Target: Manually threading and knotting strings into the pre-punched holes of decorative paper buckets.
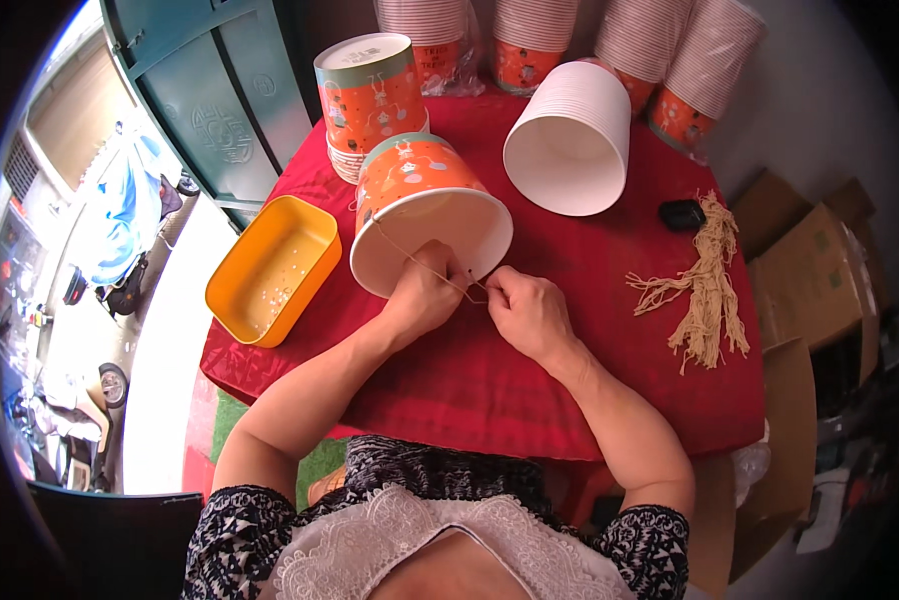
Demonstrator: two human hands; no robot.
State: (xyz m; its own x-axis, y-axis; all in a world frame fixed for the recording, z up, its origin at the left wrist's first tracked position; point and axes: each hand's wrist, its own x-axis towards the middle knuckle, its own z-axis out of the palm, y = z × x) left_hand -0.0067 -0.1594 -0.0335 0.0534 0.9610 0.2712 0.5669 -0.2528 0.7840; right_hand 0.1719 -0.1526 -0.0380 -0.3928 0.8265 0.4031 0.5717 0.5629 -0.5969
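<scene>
An orange-printed paper bucket (422, 172) is tilted on the red-covered table with its white open mouth toward me. A thin tan cord (408, 255) runs from the left side of its rim across the opening to my hands. My left hand (428, 292) is at the lower edge of the mouth, its fingers closed on the cord and partly hidden against the bucket's inside. Just right of the rim, my right hand (527, 310) pinches the cord near its end. The two hands are close together but apart.
A yellow plastic tub (322, 262) with small white bits stands left. Behind the bucket is an upside-down bucket stack (372, 100); a white-mouthed stack (585, 135) lies right of it. Tan cords (708, 275) and a black object (681, 214) lie right. Cardboard boxes (810, 270) flank the table.
</scene>
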